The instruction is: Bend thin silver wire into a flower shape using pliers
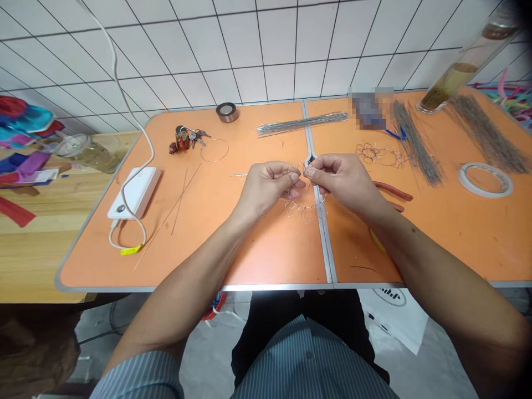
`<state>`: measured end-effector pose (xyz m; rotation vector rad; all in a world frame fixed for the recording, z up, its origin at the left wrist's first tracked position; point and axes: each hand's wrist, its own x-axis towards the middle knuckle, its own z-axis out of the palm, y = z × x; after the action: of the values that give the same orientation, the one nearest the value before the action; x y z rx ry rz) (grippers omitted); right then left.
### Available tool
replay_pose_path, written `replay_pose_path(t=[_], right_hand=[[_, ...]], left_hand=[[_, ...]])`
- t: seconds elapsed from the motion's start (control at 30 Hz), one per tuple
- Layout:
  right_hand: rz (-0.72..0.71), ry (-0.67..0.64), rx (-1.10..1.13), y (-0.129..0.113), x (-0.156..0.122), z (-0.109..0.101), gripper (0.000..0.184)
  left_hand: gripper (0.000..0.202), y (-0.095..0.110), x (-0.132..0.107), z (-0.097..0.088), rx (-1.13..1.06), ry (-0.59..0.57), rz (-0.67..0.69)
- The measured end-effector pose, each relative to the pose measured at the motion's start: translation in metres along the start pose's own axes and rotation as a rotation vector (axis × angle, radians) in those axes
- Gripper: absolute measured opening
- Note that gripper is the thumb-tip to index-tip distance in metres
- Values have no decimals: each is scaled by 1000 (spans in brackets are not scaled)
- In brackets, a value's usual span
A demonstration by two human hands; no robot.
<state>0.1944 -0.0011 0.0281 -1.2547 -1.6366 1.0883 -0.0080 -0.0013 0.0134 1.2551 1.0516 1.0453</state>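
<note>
Metal wire piece [305, 206], curved and with small loops, held near the middle of the orange counter [266, 260], between both hands. Left hand [268, 185] with thumb and fingertips pressed together on one part of the wire; right hand [341, 176] in the same kind of grip, with almost no opening, on a part just beside. Cannot tell the exact meeting of the wire ends (too thin, and partly covered by fingers).

For the shaping apparently in hand, better to hold steady with the left grip and to bend with the right, little by little. Keep both pinches close together, for good control of so fine a material. Avoid pressing the loops below the fingers, probably easy to deform.

About edges: metal seam [326, 244] running close under the hands, so best to keep loose ends from catching there. Front edge [274, 288] well apart from the hands, with orange surface between the forearms. Less room on the right: red-handled pliers [394, 191] partly hidden behind the right forearm, and looped wire shapes [369, 152] beyond. More freedom on the left, as far as the loose straight wires [174, 208] and the white power bank [135, 194].
</note>
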Motion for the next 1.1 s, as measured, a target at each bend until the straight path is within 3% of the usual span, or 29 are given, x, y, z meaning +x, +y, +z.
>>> replay_pose_path(t=[0.37,0.67,0.9,1.1], right_hand=[[-19,4,0,0,-1,0,32],[-15,-3,-48,2,-1,1,25],[-123,53,-111,8,3,1,20],[-81,42,-110,6,3,-1,21]], left_hand=[[32,3,-2,0,-3,-48,-24],[22,3,-2,2,-11,-22,-50],[23,1,-1,0,13,-77,-66],[23,0,0,1,-36,-42,-101]])
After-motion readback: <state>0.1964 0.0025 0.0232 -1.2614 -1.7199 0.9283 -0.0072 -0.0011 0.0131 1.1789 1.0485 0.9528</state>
